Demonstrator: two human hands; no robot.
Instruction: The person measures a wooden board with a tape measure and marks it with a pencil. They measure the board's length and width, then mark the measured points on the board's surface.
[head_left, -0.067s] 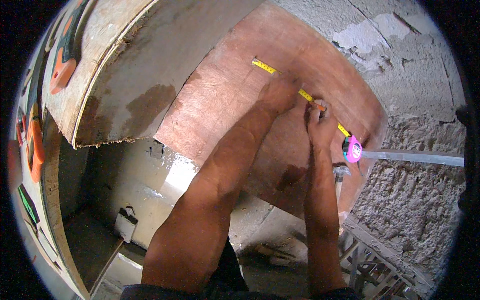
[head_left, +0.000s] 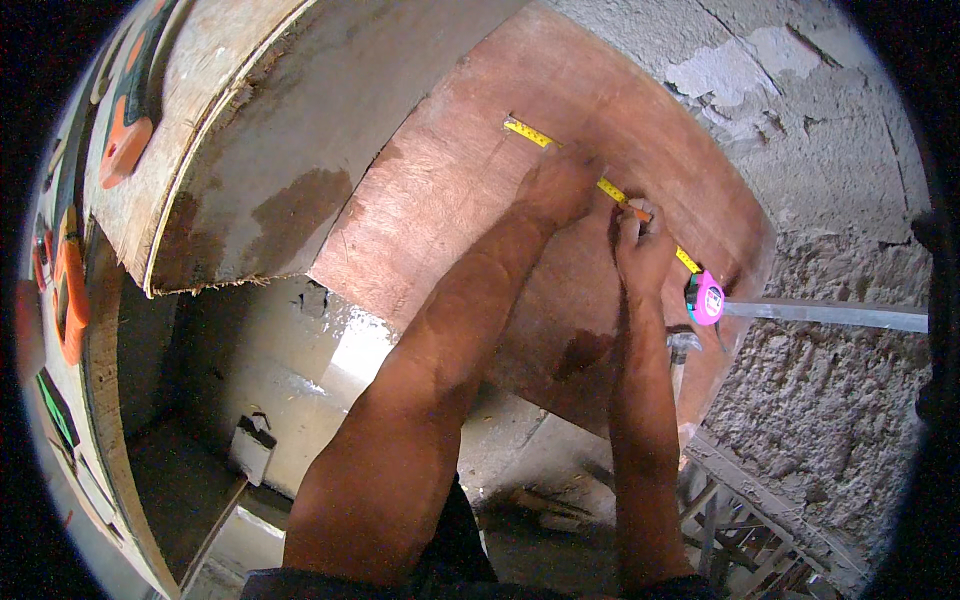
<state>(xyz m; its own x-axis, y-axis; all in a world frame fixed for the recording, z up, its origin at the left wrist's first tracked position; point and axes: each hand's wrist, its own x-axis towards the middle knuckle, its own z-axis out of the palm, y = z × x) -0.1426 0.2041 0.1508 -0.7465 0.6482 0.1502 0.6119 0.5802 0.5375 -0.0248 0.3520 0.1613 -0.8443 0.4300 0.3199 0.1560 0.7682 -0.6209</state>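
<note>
Tape measure (head_left: 706, 298) near right edge of board (head_left: 410, 220)

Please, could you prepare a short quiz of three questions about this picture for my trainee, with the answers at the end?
1. True or false: the left hand is nearer than the right hand to the free end of the yellow tape blade.
2. Choose one. The tape case is mainly: (a) green, (b) pink, (c) black.
3. Fill in: the blade stretches over a reddish-brown ____.

Key: 1 true; 2 b; 3 board.
</note>
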